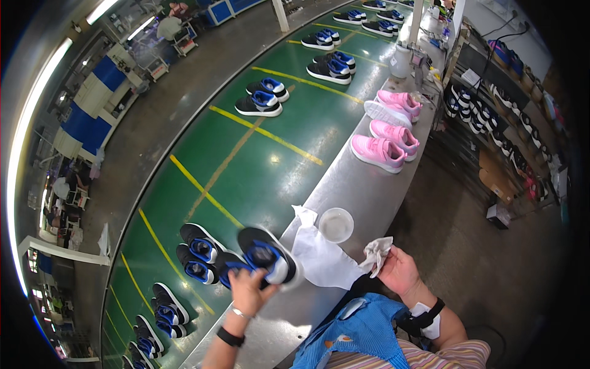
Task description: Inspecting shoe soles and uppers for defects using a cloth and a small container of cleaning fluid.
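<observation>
My left hand [247, 293] is closed on a pair of black sneakers with blue linings and white soles. One of them, the right sneaker [279, 261], is tilted over the edge between the green belt and the metal ledge; the other is partly hidden by my fingers. Just left of them, another pair of black sneakers [200, 246] rests on the belt. A crumpled off-white cloth [376, 253] is pinched in my right hand [401, 273], off the ledge's near side. Between my hands, a white cloth [326, 258] lies spread on the ledge, beside a round clear tub [336, 225].
The green belt [246, 166], marked with yellow lines, carries more black sneakers [261, 101] in pairs. Pink sneakers [380, 150] stand farther along the metal ledge [369, 190]. To the right is a rack with shoes [473, 111]. People sit at workstations far left.
</observation>
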A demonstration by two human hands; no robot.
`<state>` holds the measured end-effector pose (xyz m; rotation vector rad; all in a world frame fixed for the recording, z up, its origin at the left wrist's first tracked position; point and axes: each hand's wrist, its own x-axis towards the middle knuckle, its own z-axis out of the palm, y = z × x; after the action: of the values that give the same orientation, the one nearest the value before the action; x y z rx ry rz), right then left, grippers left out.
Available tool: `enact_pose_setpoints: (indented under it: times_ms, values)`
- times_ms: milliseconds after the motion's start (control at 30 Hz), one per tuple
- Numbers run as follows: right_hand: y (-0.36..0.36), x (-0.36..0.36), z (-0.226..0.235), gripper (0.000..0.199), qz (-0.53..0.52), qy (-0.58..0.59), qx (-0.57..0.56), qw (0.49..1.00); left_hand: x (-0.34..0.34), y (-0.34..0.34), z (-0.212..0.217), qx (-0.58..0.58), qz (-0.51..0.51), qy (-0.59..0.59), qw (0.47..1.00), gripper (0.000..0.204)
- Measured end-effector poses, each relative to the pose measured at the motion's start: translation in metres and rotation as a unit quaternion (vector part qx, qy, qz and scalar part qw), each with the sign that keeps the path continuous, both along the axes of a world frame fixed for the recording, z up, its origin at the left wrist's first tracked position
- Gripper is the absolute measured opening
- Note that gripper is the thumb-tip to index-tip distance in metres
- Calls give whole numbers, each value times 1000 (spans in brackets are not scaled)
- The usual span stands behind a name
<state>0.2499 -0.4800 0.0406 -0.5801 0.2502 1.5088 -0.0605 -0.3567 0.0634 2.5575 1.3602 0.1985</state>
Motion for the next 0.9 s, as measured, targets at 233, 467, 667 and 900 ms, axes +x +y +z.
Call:
enact_pose_setpoints:
  times_ms: [233, 467, 667, 900]
  values:
    - [23, -18, 3, 33, 1, -80, 44, 996, 42, 204, -32, 71, 140, 72, 985, 45]
    - [19, 12, -34, 25, 16, -46, 4, 999, 117, 218, -98, 19, 153, 37, 987, 62]
    - [53, 37, -36, 24, 119, -46, -39, 991, 3, 122, -95, -18, 301, 44, 952, 72]
    - [106, 40, -22, 26, 169, -315, -33, 933, -38, 161, -146, -116, 386, 111, 909, 72]
